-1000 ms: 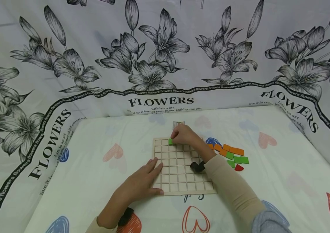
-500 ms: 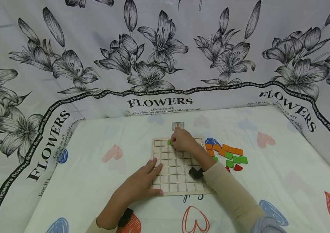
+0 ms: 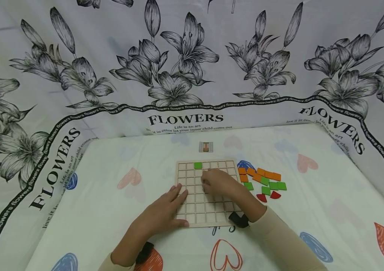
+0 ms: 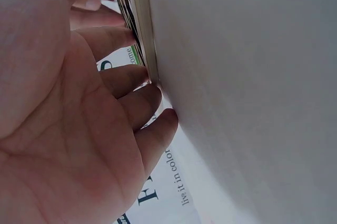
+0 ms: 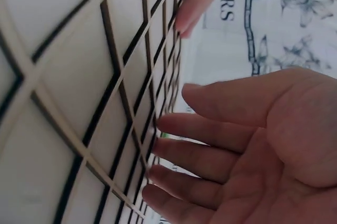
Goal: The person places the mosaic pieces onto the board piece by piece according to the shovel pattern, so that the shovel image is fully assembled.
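A wooden grid board (image 3: 191, 218) lies on the table, with one green square tile (image 3: 198, 165) set in a cell of its far row. My left hand (image 3: 165, 207) rests on the board's left edge, fingers spread; the left wrist view has its fingertips along that edge. Over the middle of the board is my right hand (image 3: 224, 183). In the right wrist view its fingers (image 5: 197, 153) are slightly bent, the thumb apart from them, and nothing is between them. The hand covers some cells in the head view.
Right of the board lie loose orange tiles (image 3: 272, 175), green tiles (image 3: 273, 185) and red quarter-round pieces (image 3: 275, 195). A small picture card (image 3: 206, 146) with a grid pattern lies beyond the board's far edge. A flower-printed curtain (image 3: 185, 75) hangs behind the table.
My right hand has left the green tile in the far row and drawn back toward me over the board. The card and tile now show fully. My left hand has stayed in place.
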The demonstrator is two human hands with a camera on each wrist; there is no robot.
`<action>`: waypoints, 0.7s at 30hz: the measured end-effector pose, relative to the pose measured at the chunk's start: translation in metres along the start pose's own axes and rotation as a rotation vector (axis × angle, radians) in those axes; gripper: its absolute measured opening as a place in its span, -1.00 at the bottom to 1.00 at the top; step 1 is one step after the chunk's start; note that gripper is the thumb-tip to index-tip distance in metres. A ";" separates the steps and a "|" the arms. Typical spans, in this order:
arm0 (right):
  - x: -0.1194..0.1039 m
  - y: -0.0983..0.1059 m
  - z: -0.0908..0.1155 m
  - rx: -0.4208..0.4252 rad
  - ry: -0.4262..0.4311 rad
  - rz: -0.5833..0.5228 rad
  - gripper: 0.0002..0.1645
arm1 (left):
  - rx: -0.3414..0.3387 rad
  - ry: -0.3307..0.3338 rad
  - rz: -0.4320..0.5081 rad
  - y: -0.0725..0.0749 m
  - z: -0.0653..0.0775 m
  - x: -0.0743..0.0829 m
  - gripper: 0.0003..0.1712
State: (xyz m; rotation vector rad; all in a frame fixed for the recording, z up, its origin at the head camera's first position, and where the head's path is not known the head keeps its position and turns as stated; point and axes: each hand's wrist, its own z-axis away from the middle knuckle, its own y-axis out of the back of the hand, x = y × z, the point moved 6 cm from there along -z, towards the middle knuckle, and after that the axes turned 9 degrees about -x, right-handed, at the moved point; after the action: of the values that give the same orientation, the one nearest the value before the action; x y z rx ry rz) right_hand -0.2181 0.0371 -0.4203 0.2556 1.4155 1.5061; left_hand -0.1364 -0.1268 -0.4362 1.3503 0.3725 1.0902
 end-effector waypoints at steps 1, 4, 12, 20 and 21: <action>-0.001 -0.001 0.003 -0.008 0.001 -0.001 -0.81 | 0.003 -0.004 -0.001 0.000 0.000 0.000 0.09; 0.000 -0.003 0.015 -0.038 0.001 -0.019 -0.89 | 0.007 -0.009 0.000 0.000 0.000 0.001 0.09; 0.018 0.017 0.057 -0.166 0.063 -0.060 -0.82 | 0.002 0.002 0.003 0.000 0.000 0.002 0.09; 0.061 0.048 0.086 -0.119 -0.054 -0.161 -0.78 | 0.007 0.000 -0.008 0.001 0.000 0.002 0.09; 0.067 0.050 0.087 -0.117 -0.065 -0.171 -0.79 | 0.006 -0.003 -0.007 0.001 0.000 0.002 0.09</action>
State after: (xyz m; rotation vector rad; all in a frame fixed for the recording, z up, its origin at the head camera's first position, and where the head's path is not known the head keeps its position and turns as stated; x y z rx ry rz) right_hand -0.2112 0.1519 -0.3840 0.1073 1.2598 1.4211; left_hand -0.1363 -0.1256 -0.4346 1.3547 0.3790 1.0818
